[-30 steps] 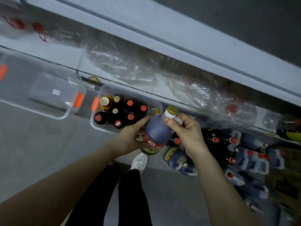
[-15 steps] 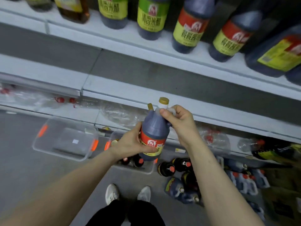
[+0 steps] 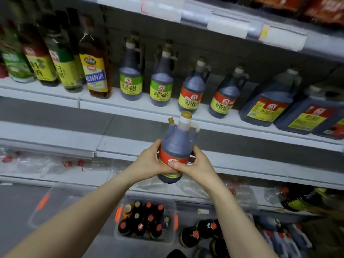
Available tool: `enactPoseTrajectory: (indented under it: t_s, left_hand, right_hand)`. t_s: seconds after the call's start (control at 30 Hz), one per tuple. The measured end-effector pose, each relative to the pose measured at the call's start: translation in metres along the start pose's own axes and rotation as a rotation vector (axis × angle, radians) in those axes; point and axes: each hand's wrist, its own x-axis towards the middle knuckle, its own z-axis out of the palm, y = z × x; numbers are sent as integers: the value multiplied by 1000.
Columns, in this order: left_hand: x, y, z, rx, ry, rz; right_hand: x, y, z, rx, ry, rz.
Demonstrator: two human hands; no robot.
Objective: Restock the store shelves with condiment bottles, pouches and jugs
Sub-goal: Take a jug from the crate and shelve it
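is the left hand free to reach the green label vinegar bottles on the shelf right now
Probably not yet: the left hand grips the red-label bottle along with the right hand. The green-label bottles stand unblocked at the shelf front, so only that grip hinders it.

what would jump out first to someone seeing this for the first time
A dark red-labelled bottle stands upright mid-frame, with the left hand and right hand gripping its lower body. Behind it, the shelf carries matching bottles just right of green-labelled bottles. On the floor below, a clear bin holds small capped bottles.
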Motion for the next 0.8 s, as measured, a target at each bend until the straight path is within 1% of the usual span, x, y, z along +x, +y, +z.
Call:
enactPoseTrajectory:
  t_s: [0.13,0.2,0.43,0.63,0.7,0.8]
  left_hand:
    - [16,21,2,37,20,48]
    - [26,29,6,28,28,67]
    - [80,69,20,34,81,135]
    - [122,93,27,45,218,222]
    - [130,94,27,51,252,224]
    - [138,89,26,38,261,200]
  right_hand:
    - [12,-15,-17,-143,42,-64]
    - [22,-20,-29,-165,48,-88]
    - [65,-38,-75,-99,65,-168]
    - [108,-58,-103,-98,60,-305]
    - [120,-59,-106,-95,31,-324]
    - [134,-57,-105,-104,1,-317]
